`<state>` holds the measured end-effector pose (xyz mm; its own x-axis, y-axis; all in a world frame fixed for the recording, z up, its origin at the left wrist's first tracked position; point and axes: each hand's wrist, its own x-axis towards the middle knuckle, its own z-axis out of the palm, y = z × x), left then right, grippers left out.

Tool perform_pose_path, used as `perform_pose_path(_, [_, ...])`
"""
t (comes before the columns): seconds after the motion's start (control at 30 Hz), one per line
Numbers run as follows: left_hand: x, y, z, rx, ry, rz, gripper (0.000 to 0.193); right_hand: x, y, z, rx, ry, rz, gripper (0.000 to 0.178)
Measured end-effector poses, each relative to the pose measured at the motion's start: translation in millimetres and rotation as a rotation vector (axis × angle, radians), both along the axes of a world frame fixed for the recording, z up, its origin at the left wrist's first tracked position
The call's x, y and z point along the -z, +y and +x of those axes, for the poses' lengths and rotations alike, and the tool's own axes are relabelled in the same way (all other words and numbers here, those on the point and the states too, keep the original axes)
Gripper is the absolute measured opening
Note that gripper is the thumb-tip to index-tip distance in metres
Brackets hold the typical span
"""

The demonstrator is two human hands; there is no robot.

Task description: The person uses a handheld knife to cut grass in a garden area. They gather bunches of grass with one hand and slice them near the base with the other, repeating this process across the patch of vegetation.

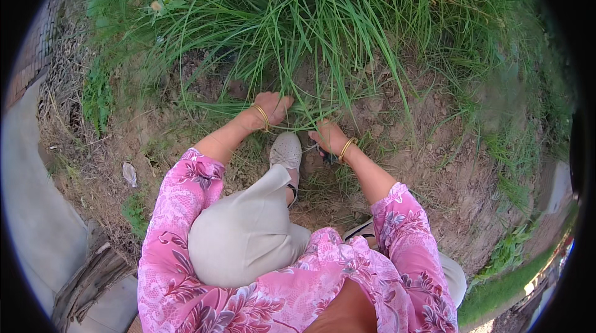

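Observation:
My left hand (273,108) is closed around a bunch of long green grass blades (217,107), low down near the soil. Close by on the right, my right hand (329,137) is curled round a small tool with a dark handle (325,157). A thin greyish part of it shows beside the fingers; the rest is hidden, so its kind stays unclear. Some blades pass between the two hands. A tall clump of grass (285,16) stands just beyond them and leans over toward me.
Bare brown soil (428,140) with loose cut blades lies around. My light shoe (286,150) is just below the hands. At left are a pale slab (37,190), a rough log (93,277), a crumpled wrapper (130,174) and brickwork (37,54).

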<state>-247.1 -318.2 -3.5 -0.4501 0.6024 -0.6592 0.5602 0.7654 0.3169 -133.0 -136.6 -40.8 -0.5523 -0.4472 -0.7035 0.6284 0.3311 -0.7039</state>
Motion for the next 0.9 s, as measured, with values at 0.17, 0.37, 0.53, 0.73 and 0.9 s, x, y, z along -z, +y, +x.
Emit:
perform_pose_path(0.17, [-36.0,12.4,21.1,0.256,0.112,-0.068,0.023,-7.4,35.1,1.4,0.008,0.327,0.104,0.023])
perform_pose_path(0.37, [-24.3,7.3,-28.8,0.477,0.335,-0.214,0.027,1.4,25.4,-15.1,0.077,0.255,0.131,0.026])
perform_pose_path(0.53, [10.6,-26.0,-34.6,0.134,0.202,-0.348,0.051,17.4,-6.8,-32.2,-0.019,0.623,0.220,0.028])
perform_pose_path(0.73, [13.0,-23.1,-41.8,-0.009,0.174,-0.336,0.039,30.0,-14.3,-43.5,-0.111,0.636,0.191,0.020])
perform_pose_path(0.9, [13.8,-25.6,-48.0,-0.050,0.119,-0.222,0.021,23.9,-34.8,-68.3,-0.042,0.421,0.248,0.024])
